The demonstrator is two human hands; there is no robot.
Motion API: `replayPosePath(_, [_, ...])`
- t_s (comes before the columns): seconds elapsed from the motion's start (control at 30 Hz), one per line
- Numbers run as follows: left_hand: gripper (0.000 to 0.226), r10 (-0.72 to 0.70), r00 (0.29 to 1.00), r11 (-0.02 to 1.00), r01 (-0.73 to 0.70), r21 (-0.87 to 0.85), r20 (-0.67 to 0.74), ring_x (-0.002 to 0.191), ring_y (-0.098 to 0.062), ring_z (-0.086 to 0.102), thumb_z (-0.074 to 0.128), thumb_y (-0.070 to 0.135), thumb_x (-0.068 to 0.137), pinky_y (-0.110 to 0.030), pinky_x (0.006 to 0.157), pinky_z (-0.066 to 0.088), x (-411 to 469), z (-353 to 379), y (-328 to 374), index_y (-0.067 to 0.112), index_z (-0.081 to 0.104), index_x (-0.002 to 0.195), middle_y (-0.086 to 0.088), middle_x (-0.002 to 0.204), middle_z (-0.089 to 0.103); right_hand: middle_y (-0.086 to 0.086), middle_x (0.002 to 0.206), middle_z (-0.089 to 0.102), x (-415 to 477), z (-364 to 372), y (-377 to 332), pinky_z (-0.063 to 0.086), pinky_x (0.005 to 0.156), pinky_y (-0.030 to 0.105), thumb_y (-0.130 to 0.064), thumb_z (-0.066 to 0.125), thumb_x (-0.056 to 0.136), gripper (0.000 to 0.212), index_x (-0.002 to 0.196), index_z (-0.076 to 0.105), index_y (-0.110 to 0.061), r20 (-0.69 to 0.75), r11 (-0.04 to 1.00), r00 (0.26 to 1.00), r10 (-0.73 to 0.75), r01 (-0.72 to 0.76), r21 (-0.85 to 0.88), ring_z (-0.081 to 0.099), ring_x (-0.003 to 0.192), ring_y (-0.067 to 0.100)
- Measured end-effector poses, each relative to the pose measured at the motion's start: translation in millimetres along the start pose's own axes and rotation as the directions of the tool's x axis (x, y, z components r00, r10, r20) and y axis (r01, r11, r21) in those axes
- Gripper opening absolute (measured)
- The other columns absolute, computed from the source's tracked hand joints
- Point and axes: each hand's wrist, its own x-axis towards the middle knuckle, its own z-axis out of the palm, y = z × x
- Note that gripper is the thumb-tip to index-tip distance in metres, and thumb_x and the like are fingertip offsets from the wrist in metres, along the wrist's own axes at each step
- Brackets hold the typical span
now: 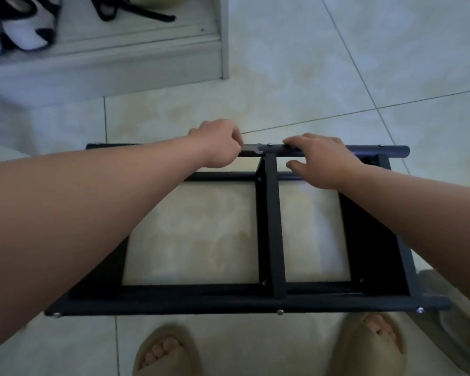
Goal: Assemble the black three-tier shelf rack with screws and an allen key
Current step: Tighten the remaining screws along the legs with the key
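The matte black metal rack stands on the glossy tile floor, where the left hand is curled at its far round tube, holding what I cannot tell, and the right hand rests there with fingers spread.

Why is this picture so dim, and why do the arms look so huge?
Head view: weak bluish light, so the black rack swallows detail and the allen key in the left hand barely shows; the wide-angle lens stretches the near forearms.
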Motion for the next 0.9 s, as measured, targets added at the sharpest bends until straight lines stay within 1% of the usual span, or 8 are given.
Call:
replayPosePath(0.1, [0.024,0.036,0.98,0.996,-0.02,-0.085,0.197,0.089,-0.015,0.054,0.063,0.015,0.094,-0.025,0.07,0.038,18.4,-4.2,-6.7,0.03,0.061,0.076,0.007,0.09,0.059,0.001,0.123,0.061,10.8,7.8,6.4,0.03,0.092,0.036,-0.031,0.051,0.103,0.031,0.133,0.057,-0.026,-0.062,1.0,0.998,0.018,-0.017,0.007,0.056,0.115,0.027])
replayPosePath(0.23, [0.021,0.056,0.953,0.998,-0.047,-0.039,0.297,0.086,-0.014,0.052,0.065,0.016,0.094,-0.028,0.079,0.038,22.4,-5.5,-9.5,0.029,0.062,0.077,0.008,0.088,0.059,0.0,0.116,0.061,8.9,7.3,4.1,0.035,0.088,0.038,-0.03,0.048,0.105,0.023,0.124,0.06,-0.025,-0.083,0.999,0.996,0.009,-0.012,-0.037,0.056,0.107,0.027])
replayPosePath(0.37, [0.022,0.056,0.952,0.998,-0.052,-0.022,0.302,0.085,-0.012,0.052,0.064,0.018,0.095,-0.027,0.08,0.038,-1.1,-21.5,-3.3,0.031,0.061,0.077,0.013,0.086,0.057,-0.003,0.115,0.06,-13.7,-8.0,-11.6,0.036,0.095,0.041,-0.028,0.048,0.105,0.022,0.124,0.059,-0.026,-0.138,1.0,0.99,0.004,-0.008,-0.028,0.054,0.107,0.025])
replayPosePath(0.53, [0.023,0.064,0.949,0.994,-0.089,0.068,0.308,0.083,-0.013,0.055,0.065,0.02,0.094,-0.027,0.075,0.041,-65.2,-62.6,12.0,0.032,0.062,0.075,0.011,0.086,0.06,-0.005,0.115,0.06,-61.3,-43.9,-43.0,0.035,0.096,0.04,-0.03,0.051,0.104,0.022,0.124,0.059,-0.028,-0.191,0.999,0.981,-0.035,0.028,-0.037,0.053,0.108,0.023])
replayPosePath(0.7, [0.016,0.052,0.955,0.992,-0.084,0.098,0.291,0.087,-0.016,0.056,0.063,0.019,0.095,-0.025,0.076,0.041,-137.9,-77.7,23.4,0.027,0.064,0.082,0.013,0.085,0.059,-0.006,0.125,0.061,-115.3,-64.4,-75.4,0.034,0.101,0.04,-0.034,0.055,0.102,0.03,0.131,0.06,-0.028,-0.203,0.999,0.979,-0.026,0.017,-0.045,0.052,0.118,0.022])
replayPosePath(0.77, [0.013,0.042,0.961,0.992,-0.072,0.102,0.272,0.09,-0.017,0.058,0.063,0.019,0.095,-0.026,0.077,0.043,-165.3,-74.7,24.7,0.028,0.066,0.086,0.011,0.088,0.061,-0.006,0.128,0.06,-136.9,-65.1,-86.5,0.034,0.1,0.04,-0.035,0.056,0.102,0.03,0.13,0.061,-0.028,-0.191,0.998,0.981,-0.031,0.02,-0.059,0.051,0.121,0.022])
replayPosePath(0.87, [0.016,0.032,0.972,0.996,-0.051,0.077,0.233,0.086,-0.018,0.059,0.061,0.017,0.095,-0.026,0.069,0.044,-207.2,-64.6,26.7,0.029,0.068,0.086,0.008,0.088,0.063,-0.006,0.124,0.059,-170.8,-61.8,-98.9,0.036,0.095,0.039,-0.036,0.056,0.102,0.027,0.127,0.062,-0.029,-0.188,0.996,0.982,-0.029,0.012,-0.09,0.052,0.116,0.021])
replayPosePath(0.9, [0.018,0.03,0.976,0.996,-0.048,0.079,0.215,0.088,-0.019,0.06,0.06,0.017,0.095,-0.028,0.071,0.047,-219.7,-60.3,27.4,0.03,0.067,0.085,0.007,0.09,0.063,-0.006,0.123,0.059,-181.3,-59.8,-102.4,0.036,0.094,0.038,-0.036,0.056,0.102,0.026,0.126,0.062,-0.029,-0.196,0.996,0.98,-0.026,0.008,-0.094,0.052,0.115,0.021])
